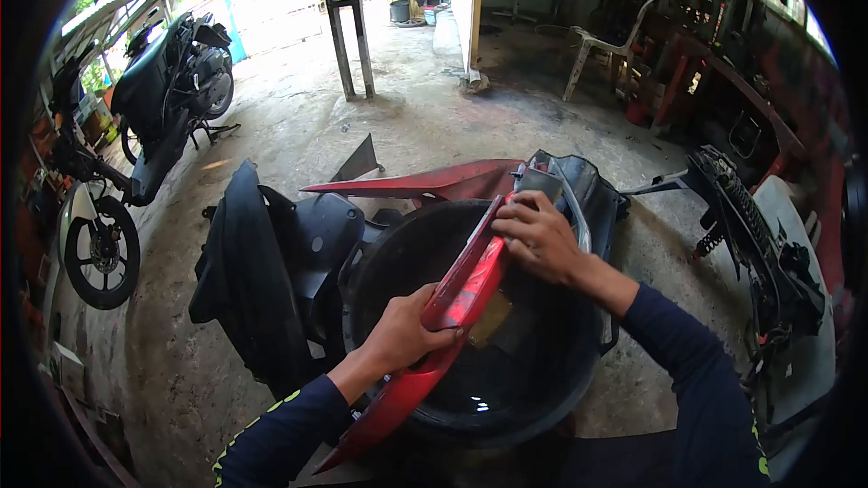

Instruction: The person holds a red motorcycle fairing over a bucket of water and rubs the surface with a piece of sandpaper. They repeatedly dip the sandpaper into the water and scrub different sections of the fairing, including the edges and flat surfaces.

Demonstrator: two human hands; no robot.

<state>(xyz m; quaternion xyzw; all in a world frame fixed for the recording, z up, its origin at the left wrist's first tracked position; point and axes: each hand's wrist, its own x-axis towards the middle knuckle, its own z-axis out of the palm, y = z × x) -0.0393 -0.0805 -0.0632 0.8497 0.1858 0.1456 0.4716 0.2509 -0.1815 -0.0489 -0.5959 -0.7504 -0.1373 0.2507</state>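
A long red motorcycle body panel (470, 294) slants over a round black tub (475, 434) of water, one end low toward me. My left hand (402, 334) is closed around its middle, thumb along the near face. Up at the far end, my right hand (540, 239) has its fingers curled over the panel's edge; whether something thin lies under them I cannot tell. The panel's surface looks wet and shiny. A yellowish block (493, 319) shows in the tub beneath the panel.
Black plastic motorcycle panels (249, 271) lie left of the tub. Another red panel (434, 183) and a dark cover (579, 183) lie behind it. A motorcycle (167, 99) stands far left, a stripped frame (746, 226) at right. Beyond are a metal post (348, 27) and a plastic chair (615, 45).
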